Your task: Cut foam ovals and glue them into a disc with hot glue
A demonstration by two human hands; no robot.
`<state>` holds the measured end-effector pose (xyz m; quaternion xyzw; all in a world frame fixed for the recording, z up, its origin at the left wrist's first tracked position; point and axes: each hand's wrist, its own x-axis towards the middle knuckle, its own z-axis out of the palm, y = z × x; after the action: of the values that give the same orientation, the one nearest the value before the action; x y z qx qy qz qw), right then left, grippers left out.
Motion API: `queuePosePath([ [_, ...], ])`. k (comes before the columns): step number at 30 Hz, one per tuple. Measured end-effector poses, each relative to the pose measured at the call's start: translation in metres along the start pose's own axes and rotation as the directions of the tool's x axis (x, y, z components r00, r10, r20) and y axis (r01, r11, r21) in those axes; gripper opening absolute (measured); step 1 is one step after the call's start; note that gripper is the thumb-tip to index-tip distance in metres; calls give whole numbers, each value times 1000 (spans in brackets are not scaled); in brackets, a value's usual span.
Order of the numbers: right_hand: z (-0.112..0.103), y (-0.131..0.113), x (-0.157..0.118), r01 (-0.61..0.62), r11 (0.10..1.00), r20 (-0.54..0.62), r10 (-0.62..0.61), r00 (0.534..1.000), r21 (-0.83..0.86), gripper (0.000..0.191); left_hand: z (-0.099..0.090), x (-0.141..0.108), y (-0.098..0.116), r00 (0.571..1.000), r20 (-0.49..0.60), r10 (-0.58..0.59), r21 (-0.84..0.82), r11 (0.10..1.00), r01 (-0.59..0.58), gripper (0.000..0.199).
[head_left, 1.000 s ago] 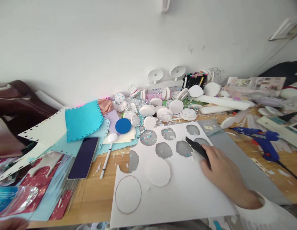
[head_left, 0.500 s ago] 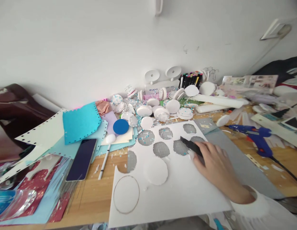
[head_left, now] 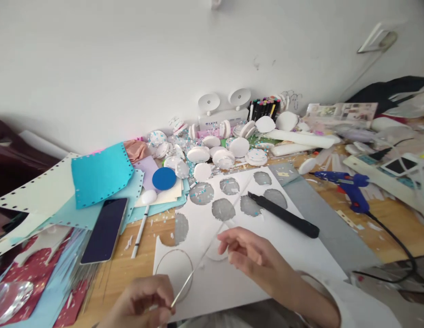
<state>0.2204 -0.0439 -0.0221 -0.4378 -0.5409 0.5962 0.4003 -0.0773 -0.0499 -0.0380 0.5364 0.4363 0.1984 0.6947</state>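
My left hand (head_left: pixel 143 303) is closed around one end of a thin, pale wire (head_left: pixel 189 278). The wire slants up and away over a white foam sheet (head_left: pixel 205 294), its far part blurred. Close by, my right hand (head_left: pixel 251 257) hovers over the sheet with fingers curled loosely and apart, holding nothing. Beneath its fingertips, a loose white foam disc (head_left: pixel 215 253) is partly hidden. Several rough round holes are cut through the sheet, and a drawn circle marks its near left corner. A black utility knife (head_left: pixel 283 215) lies across the sheet at the right.
Several white foam discs (head_left: pixel 202 172) crowd the back of the table. At left are a phone (head_left: pixel 105 230), a pen (head_left: pixel 140 232), a blue disc (head_left: pixel 164 178), coloured sheets (head_left: pixel 102 175) and loose wires. A blue glue gun (head_left: pixel 348 182) with its cord rests at right.
My right hand has let go of the knife, now lying on the sheet, and moved left and nearer. My left hand has come into view with the wire. The camera has shifted slightly.
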Motion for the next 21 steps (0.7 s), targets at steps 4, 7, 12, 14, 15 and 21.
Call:
queuePosePath([
  [4,8,0,10,-10,988,-25,14,1000,151,30,28,25,22,999,-6,-41,-46,998,40,27],
  [7,7,0,13,5,990,-67,5,998,141,24,33,31,21,999,-23,-48,-62,997,47,25],
  [12,-2,-5,15,49,990,-127,-66,990,-129,27,24,37,8,1000,-19,6,-90,996,-8,17],
  [14,-6,-7,16,53,978,-131,-80,988,-201,29,22,37,6,1000,-6,19,-96,995,-19,15],
  [15,-7,-8,17,59,976,-129,-87,988,-209,29,22,37,6,1000,-13,10,-100,995,-12,15],
  [21,-9,-10,20,78,980,-128,-102,987,-181,20,23,38,4,1000,-21,22,-127,992,-24,13],
])
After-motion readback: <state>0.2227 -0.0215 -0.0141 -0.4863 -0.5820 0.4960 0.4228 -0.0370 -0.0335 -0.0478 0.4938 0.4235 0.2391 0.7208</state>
